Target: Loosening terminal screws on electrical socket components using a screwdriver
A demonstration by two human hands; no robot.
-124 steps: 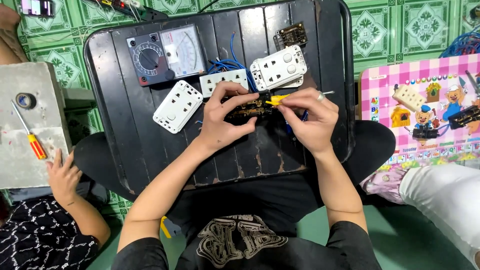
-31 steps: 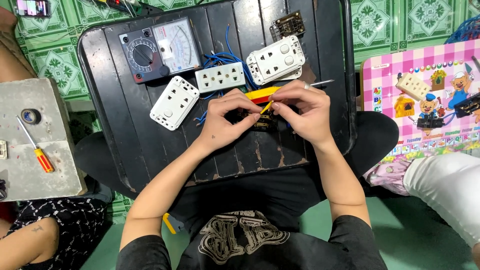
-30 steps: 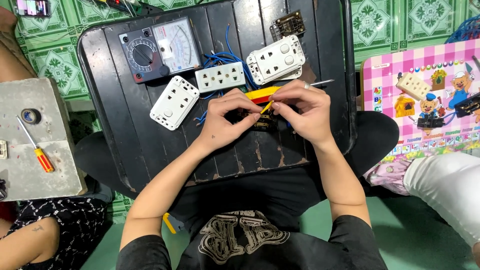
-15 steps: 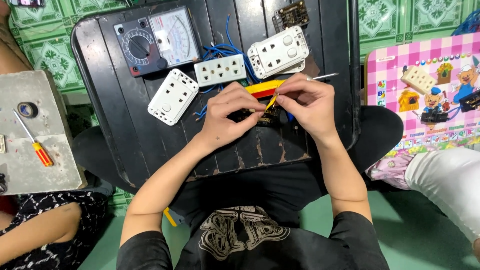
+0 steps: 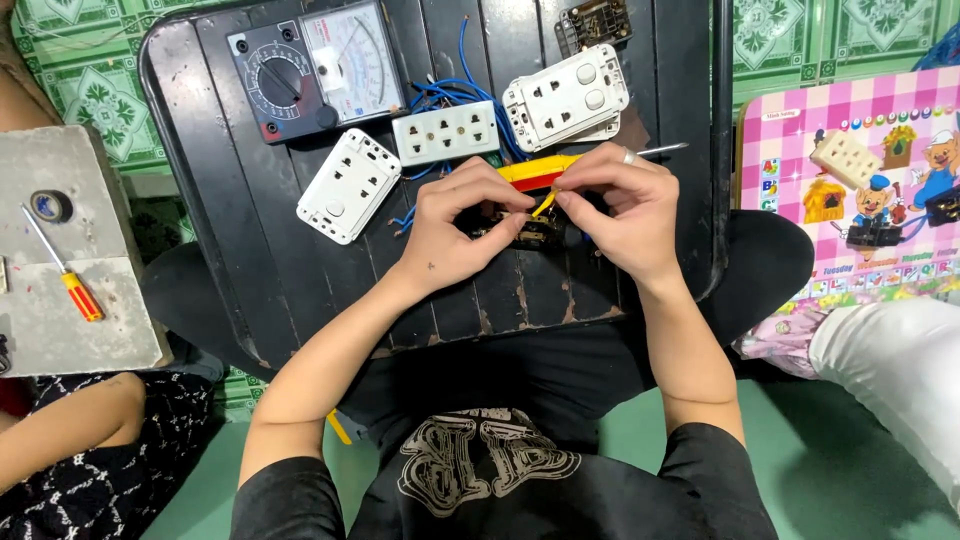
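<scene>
A: Dark socket part (image 5: 520, 232) — small, blocky, with brass-coloured bits, it sits low between both hands over the black slatted tabletop (image 5: 250, 250).

B: And the hands?

A: The left hand (image 5: 455, 235) curls closed around the part's left side; the right hand (image 5: 625, 215) pinches a thin yellow wire (image 5: 543, 204) at the part's top, fingers bent shut.

B: What lies about?

A: A yellow and red screwdriver (image 5: 535, 172) just behind the fingers, its metal shaft poking right. Three white plastic socket plates — one tilted rectangular (image 5: 349, 185), one oblong (image 5: 446, 133), one with switches (image 5: 566, 97) — amid looping blue wires (image 5: 455, 95). An analogue meter (image 5: 315, 68) at the far left corner
</scene>
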